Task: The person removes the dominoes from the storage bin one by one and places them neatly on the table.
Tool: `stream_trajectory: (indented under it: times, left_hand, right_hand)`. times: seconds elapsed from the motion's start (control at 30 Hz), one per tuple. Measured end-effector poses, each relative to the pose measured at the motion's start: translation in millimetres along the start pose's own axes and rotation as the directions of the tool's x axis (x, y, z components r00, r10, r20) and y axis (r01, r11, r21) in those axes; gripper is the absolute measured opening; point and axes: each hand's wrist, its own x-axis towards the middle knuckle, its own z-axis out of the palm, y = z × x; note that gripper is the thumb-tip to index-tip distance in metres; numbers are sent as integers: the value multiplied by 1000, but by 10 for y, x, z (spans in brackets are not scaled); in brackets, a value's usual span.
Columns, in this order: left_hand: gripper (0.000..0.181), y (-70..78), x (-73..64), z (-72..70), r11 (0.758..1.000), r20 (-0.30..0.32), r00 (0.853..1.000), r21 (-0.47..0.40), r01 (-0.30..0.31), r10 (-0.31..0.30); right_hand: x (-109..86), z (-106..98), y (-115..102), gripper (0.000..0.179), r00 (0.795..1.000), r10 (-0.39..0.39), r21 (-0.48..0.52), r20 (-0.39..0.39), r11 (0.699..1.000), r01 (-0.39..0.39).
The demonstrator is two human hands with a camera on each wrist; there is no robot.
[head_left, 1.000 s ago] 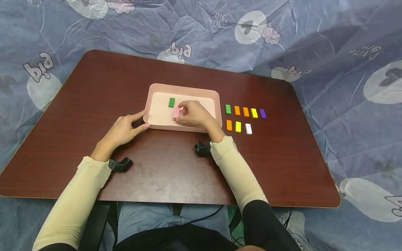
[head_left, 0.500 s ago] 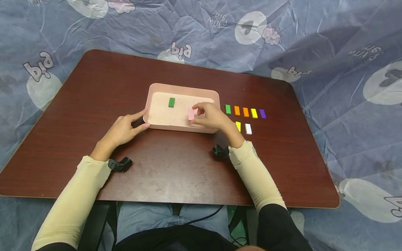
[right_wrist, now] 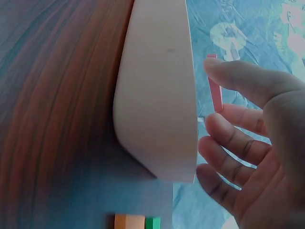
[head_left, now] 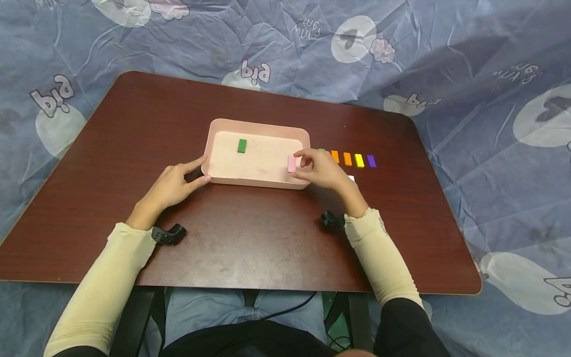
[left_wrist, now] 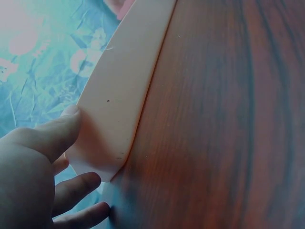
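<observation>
A pink block (head_left: 291,163) is pinched between the thumb and index finger of my right hand (head_left: 324,169), over the right end of a shallow pale-pink tray (head_left: 254,182). In the right wrist view the pink block (right_wrist: 216,93) stands beyond the tray wall (right_wrist: 155,90), the other fingers loosely bent. A green block (head_left: 242,146) lies in the tray, left of its middle. My left hand (head_left: 171,186) touches the tray's near left corner, thumb and index finger spread along it. In the left wrist view the thumb rests against the tray's wall (left_wrist: 119,86).
Right of the tray is a row of small blocks: a partly hidden green block (head_left: 321,149), two orange blocks (head_left: 334,156), a yellow block (head_left: 359,160) and a purple block (head_left: 371,161). Nearer, a white block (head_left: 351,178) peeks past my right wrist. All stand on a brown table (head_left: 250,238).
My right hand has moved right across the tray with the pink block, from beside the green block to the right end. It now covers some blocks outside. The left hand has stayed put.
</observation>
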Motion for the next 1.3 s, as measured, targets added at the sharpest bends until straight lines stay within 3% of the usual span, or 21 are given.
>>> stream_trajectory:
  times: [0.27,1.3]
  left_hand:
    - [66,4,-1,2,1000,-1,1000,4,1,-1]
    - [65,5,1,1,1000,-2,1000,-13,19,-19]
  right_hand:
    - [-191,-98,107,45,1000,1,5,3,1000,-1]
    - [-666,-355,670,45,986,156,6,-53,988,-156]
